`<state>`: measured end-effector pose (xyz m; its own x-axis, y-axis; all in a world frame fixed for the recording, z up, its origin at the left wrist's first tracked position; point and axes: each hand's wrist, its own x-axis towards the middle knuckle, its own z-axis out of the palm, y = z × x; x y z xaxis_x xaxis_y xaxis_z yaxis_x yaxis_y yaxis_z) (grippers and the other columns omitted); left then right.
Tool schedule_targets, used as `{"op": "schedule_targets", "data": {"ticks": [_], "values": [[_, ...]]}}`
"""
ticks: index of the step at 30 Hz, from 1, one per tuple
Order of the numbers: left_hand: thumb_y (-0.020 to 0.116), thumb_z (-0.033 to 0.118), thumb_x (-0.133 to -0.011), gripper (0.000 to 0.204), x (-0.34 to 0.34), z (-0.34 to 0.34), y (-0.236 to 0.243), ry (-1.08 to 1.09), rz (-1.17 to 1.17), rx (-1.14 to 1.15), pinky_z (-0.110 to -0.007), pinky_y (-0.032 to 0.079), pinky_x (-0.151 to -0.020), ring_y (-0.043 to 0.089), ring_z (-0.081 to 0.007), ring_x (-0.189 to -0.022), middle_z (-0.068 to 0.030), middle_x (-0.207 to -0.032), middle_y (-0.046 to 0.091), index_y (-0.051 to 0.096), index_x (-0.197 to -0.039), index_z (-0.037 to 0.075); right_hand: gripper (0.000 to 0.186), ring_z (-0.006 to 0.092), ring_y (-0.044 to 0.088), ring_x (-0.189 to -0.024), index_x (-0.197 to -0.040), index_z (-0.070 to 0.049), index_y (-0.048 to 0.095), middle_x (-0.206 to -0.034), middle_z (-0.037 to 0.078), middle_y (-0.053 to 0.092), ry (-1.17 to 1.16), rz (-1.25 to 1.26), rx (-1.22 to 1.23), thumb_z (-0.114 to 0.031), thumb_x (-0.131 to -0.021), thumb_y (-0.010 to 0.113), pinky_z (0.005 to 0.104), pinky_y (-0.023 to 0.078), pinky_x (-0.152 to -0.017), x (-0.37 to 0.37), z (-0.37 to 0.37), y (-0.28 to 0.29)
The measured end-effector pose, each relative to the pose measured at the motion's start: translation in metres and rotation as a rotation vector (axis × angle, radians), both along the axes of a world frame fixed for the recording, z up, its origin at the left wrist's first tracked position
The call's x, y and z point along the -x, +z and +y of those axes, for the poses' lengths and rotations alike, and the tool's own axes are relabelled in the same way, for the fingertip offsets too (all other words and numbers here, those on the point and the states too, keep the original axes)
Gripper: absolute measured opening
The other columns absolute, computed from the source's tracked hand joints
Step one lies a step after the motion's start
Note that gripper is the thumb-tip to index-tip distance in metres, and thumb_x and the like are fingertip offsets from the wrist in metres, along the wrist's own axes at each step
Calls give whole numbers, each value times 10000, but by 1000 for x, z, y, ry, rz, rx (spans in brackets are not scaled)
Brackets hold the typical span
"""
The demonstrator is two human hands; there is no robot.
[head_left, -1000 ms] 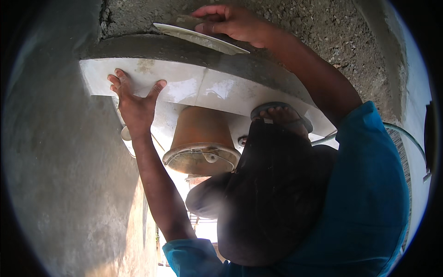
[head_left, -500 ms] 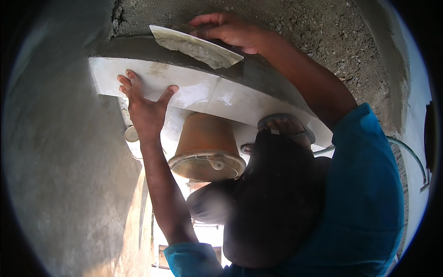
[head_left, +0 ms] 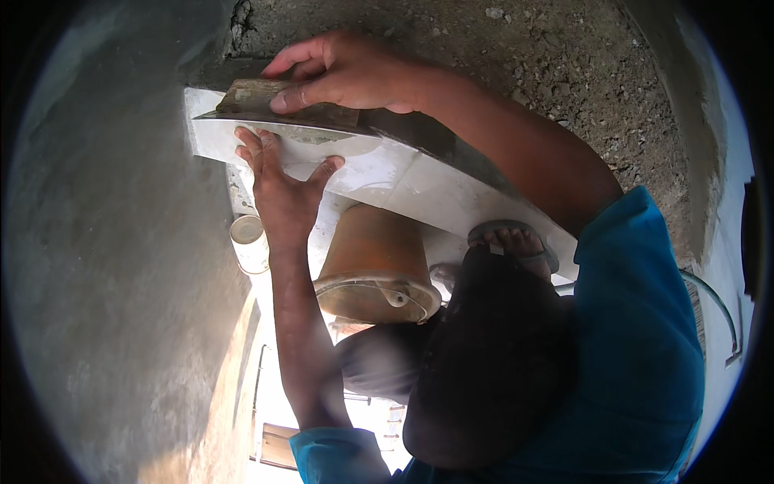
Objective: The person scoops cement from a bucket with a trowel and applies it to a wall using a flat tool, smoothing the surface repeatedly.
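My right hand (head_left: 339, 77) grips a plastering trowel (head_left: 242, 98), a thin flat plate with a brown, wood-like back. The trowel's long edge lies along the white tile strip (head_left: 411, 181) near its left end, just beyond my left fingertips. Its underside is hidden from me. Spread fingers and thumb of my left hand (head_left: 286, 194) rest on the front part of the same strip and hold nothing. Smooth wet grey mortar (head_left: 419, 133) borders the strip's far side. A greyish smear marks the tile between the trowel and my left thumb.
An orange-brown bucket (head_left: 375, 250) stands below the strip, with a small pale can (head_left: 250, 242) left of it. My sandalled foot (head_left: 516, 240) is on the right. Rough concrete (head_left: 556, 89) lies beyond; a grey wall (head_left: 121, 242) rises at left. A green hose (head_left: 717, 302) curves at far right.
My right hand has brought the trowel left and down onto the tile strip and turned it, so its mortar-covered face no longer shows. My left hand stays spread on the tile. The view has shifted slightly.
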<state>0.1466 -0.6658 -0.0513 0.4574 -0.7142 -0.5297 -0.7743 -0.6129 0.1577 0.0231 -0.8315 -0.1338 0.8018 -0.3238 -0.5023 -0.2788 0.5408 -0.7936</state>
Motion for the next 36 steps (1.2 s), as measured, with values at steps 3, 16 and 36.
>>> {"op": "schedule_targets", "data": {"ticks": [3, 16, 36], "values": [[930, 423, -670, 1219, 1, 3, -1, 8, 18, 38, -514, 356, -1167, 169, -538, -1488, -341, -1617, 167, 236, -1591, 31, 583, 169, 629, -1073, -1358, -103, 617, -1155, 69, 696, -106, -3, -114, -372, -874, 798, 313, 483, -934, 14, -10, -12], [903, 502, -671, 1255, -2, 4, -1, 50, 34, 14, -485, 320, -1193, 119, -446, -1535, -252, -1667, 121, 200, -1610, 56, 500, 127, 640, -1047, -1366, -52, 593, -1177, 71, 684, 4, -31, -244, -275, -941, 732, 306, 513, -915, 39, -4, -20], [944, 334, -657, 1184, 0, 0, 1, 43, 48, 68, -487, 383, -1162, 164, -538, -1485, -327, -1625, 149, 270, -1574, 8, 619, 235, 663, -1082, -1291, -82, 666, -1165, 102, 711, -22, 120, 104, -349, -766, 853, 352, 516, -927, -96, -15, -24]]}}
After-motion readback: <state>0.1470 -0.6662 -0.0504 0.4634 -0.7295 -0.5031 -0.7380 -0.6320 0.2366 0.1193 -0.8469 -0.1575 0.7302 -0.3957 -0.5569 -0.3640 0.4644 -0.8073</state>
